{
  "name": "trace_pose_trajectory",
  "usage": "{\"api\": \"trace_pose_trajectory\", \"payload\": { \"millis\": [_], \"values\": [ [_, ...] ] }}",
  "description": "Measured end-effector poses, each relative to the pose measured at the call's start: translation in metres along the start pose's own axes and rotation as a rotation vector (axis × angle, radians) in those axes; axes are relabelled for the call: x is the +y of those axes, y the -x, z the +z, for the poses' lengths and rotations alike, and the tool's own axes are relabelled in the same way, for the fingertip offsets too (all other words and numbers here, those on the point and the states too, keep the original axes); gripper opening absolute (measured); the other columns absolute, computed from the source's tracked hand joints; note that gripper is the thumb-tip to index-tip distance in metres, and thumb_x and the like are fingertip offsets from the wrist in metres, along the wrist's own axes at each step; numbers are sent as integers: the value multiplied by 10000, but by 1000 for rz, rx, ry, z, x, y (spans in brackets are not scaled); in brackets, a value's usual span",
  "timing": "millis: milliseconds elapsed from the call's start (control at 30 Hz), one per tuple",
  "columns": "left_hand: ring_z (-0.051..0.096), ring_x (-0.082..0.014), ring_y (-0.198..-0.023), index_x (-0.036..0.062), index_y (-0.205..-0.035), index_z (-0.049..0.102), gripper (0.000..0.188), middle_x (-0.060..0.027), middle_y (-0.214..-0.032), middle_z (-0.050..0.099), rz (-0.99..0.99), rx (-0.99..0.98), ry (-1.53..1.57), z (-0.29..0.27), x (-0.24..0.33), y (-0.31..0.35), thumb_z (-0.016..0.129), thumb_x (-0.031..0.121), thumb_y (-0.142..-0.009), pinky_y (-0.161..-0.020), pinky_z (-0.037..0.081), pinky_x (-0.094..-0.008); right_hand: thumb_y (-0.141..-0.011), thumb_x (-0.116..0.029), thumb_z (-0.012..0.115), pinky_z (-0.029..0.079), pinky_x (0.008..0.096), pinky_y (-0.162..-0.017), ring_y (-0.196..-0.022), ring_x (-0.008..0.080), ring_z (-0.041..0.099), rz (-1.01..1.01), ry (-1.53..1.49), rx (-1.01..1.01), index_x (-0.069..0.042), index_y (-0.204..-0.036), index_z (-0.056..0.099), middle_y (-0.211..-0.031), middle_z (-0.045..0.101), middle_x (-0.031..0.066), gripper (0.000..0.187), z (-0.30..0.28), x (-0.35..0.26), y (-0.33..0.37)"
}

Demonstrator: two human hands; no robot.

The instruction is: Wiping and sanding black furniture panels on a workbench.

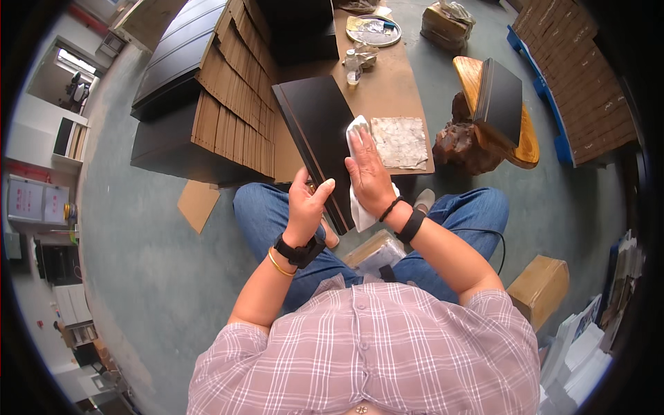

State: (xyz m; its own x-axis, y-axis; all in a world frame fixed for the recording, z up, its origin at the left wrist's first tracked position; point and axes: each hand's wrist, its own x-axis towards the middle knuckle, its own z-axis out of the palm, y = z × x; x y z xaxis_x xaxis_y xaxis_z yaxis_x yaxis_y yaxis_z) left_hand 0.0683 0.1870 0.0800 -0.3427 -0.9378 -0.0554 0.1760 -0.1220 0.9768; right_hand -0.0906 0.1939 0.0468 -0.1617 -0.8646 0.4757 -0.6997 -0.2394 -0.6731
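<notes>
A long black panel (315, 114) with thin brown lines along its left side is tilted over the near edge of the brown work table (387, 90). Its lower end sits between my hands, above my knees. My left hand (306, 207) grips the panel's left edge, thumb on top. Against the right edge, my right hand (370, 176) presses a white cloth (357, 216), with its fingers stretched along it. Part of the cloth is hidden under the palm. Just right of that hand, a square, stained whitish sheet (401, 142) lies on the table.
Black panels with brown edges form a tall stack (235, 104) at left. A clear bottle (353, 69) and round tray (373, 31) stand farther back. To the right, black panels (499, 100) rest on a wooden stool (527, 142). A cardboard box (539, 287) sits on the floor.
</notes>
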Motion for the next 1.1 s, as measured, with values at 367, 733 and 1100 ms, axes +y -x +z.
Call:
{"api": "trace_pose_trajectory", "payload": {
  "millis": [367,733,1100],
  "values": [
    [596,-62,-738,1,-1137,490,288,-42,-938,617,-35,75,82,-5,20,4,585,39,-867,-574,496,-183,-905,-45,503,455,366,-912,-1099,336,555,156,-243,21,-82,-1216,547,-1164,588,184,316,-6,26,-3],
    [626,-166,-937,-21,-1224,447,383,-100,-1064,607,-218,-134,287,-23,29,5,566,36,-865,-830,509,-288,-943,-195,546,461,262,-860,-1004,154,575,454,-772,-48,27,-1311,435,-1186,576,132,444,-39,41,-111],
    [639,-106,-779,-1,-1172,477,358,-60,-952,626,-191,-42,285,-12,22,10,600,15,-835,-626,531,-203,-911,-249,563,485,339,-773,-880,281,652,418,-430,-71,11,-1178,570,-944,670,198,372,-18,27,-55]
  ]
}}
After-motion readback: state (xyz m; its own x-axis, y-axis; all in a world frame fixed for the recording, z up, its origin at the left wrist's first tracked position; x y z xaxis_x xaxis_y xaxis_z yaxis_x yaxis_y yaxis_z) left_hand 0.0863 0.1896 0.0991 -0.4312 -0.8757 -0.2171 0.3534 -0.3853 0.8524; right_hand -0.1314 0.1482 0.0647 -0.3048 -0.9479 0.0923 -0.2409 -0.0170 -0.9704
